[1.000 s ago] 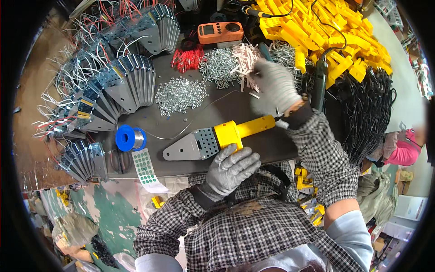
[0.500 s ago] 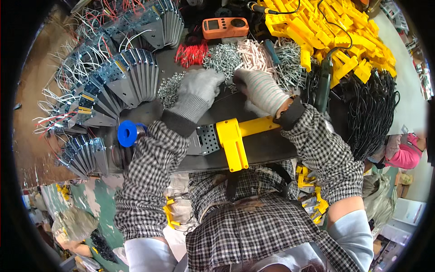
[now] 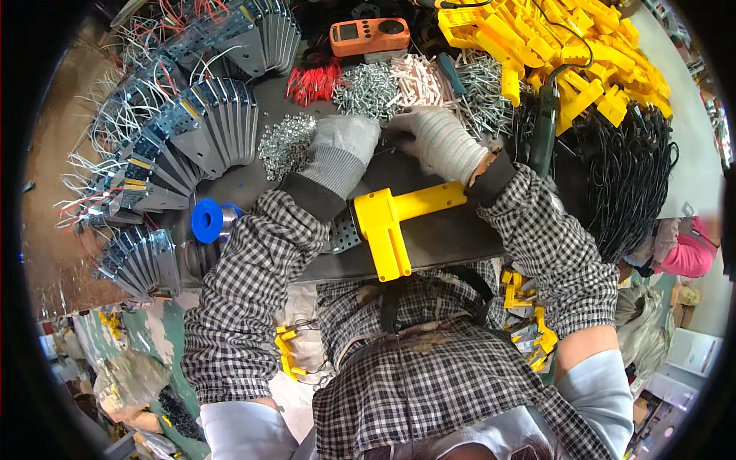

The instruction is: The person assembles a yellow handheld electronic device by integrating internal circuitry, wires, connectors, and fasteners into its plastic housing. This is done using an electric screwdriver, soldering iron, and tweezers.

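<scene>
Both my hands wear pale knit gloves and work side by side above the dark mat. My left hand (image 3: 345, 143) is closed, between the heap of small nuts (image 3: 286, 146) and the pile of silver screws (image 3: 371, 92). Its fingertips are hidden. My right hand (image 3: 438, 139) has its fingers curled in a pinch, just in front of the pale pink sleeves (image 3: 420, 80); whatever it grips is too small to make out. Nearer me lies a yellow plastic housing (image 3: 383, 230) with a handle, joined to a perforated metal plate (image 3: 345, 234) partly covered by my left sleeve.
Metal plates with wires (image 3: 207, 130) stand fanned at left, near a blue spool (image 3: 207, 221). Red parts (image 3: 314, 81), an orange meter (image 3: 369, 36) and longer screws (image 3: 485, 92) line the back. Yellow housings (image 3: 567, 54), a dark power screwdriver (image 3: 545, 130) and black cables (image 3: 629, 184) fill the right.
My right hand has shifted slightly left and my left hand a little down, and they remain close together. The whole scene sits slightly left and higher in view.
</scene>
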The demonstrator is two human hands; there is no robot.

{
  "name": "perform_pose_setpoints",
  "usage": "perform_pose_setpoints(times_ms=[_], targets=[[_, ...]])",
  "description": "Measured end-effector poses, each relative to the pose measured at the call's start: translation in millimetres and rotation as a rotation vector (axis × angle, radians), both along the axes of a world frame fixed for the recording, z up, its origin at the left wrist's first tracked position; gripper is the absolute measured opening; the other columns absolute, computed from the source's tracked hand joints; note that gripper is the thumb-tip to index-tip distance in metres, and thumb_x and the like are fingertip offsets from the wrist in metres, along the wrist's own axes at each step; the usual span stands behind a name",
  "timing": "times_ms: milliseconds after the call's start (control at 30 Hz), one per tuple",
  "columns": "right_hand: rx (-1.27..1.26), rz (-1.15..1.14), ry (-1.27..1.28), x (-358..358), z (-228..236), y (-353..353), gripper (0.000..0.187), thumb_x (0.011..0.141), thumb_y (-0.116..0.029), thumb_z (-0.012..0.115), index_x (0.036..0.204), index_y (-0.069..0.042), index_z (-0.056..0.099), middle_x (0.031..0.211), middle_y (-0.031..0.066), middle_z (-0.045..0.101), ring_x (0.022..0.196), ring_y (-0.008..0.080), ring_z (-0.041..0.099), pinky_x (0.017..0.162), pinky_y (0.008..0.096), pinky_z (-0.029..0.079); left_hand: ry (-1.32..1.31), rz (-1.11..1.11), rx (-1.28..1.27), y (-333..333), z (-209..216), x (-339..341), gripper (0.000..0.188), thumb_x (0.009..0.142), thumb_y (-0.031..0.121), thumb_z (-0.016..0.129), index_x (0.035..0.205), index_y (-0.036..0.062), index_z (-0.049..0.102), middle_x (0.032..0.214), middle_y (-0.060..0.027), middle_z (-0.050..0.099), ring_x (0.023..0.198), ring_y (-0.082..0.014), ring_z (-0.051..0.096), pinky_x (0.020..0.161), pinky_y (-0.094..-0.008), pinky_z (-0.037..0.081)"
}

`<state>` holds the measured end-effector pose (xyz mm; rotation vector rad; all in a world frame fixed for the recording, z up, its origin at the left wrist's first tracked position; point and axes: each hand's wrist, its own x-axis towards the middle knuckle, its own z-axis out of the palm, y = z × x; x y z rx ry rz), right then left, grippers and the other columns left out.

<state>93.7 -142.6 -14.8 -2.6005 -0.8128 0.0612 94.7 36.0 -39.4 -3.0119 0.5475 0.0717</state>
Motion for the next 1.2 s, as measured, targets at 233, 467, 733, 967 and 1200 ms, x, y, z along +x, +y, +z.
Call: perform_pose_setpoints(times_ms=[233,467,733,967,1200], targets=[[-0.099,-0.014,-0.145,7.5,-2.1,-22.8,0.019,0.081,-0.017,0.065,0.098,-0.009,0.070,0.086,0.0141,0.067,0.084,0.0342,0.065,0.077,0.0434,0.051,-0.081,-0.221,-0.209,-4.6,10.9,-12.5,0.013,0.084,0.017,0.057,0.087,0.0102,0.067,0.084,-0.0125,0.069,0.083,-0.0299,0.069,0.073,-0.0438,0.055],[-0.151,0.085,-0.153,-1.8,-0.4,-7.7,0.017,0.080,-0.018,0.066,0.095,-0.009,0.069,0.089,0.0131,0.067,0.086,0.0336,0.065,0.076,0.0434,0.052,-0.128,-0.284,-0.069,7.4,-11.2,12.3,0.014,0.087,0.017,0.055,0.088,0.0100,0.066,0.078,-0.0102,0.067,0.076,-0.0295,0.067,0.070,-0.0431,0.054],[-0.445,0.246,-0.273,-13.2,-6.1,14.5,0.017,0.071,-0.013,0.068,0.086,-0.004,0.069,0.084,0.0118,0.067,0.079,0.0311,0.068,0.068,0.0400,0.056,-0.145,-0.313,0.074,-2.7,-10.8,21.7,0.012,0.087,0.012,0.055,0.087,0.0101,0.066,0.081,-0.0071,0.069,0.079,-0.0251,0.070,0.070,-0.0389,0.057],[-0.398,0.184,-0.175,-13.8,3.4,11.7,0.016,0.077,-0.009,0.064,0.091,-0.005,0.071,0.085,0.0137,0.070,0.083,0.0314,0.069,0.070,0.0424,0.056,-0.178,-0.222,0.007,0.1,6.9,21.7,0.012,0.083,0.012,0.060,0.093,0.0098,0.068,0.079,-0.0071,0.070,0.076,-0.0251,0.070,0.066,-0.0380,0.057],[-0.152,-0.057,0.016,1.1,12.2,-4.5,0.022,0.080,-0.013,0.066,0.101,-0.007,0.070,0.091,0.0177,0.069,0.091,0.0350,0.067,0.083,0.0431,0.053,0.216,-0.071,-1.578,43.1,17.5,2.8,0.016,0.087,0.001,0.062,0.102,-0.0025,0.060,0.090,-0.0028,0.061,0.083,-0.0051,0.057,0.073,-0.0186,0.048]])
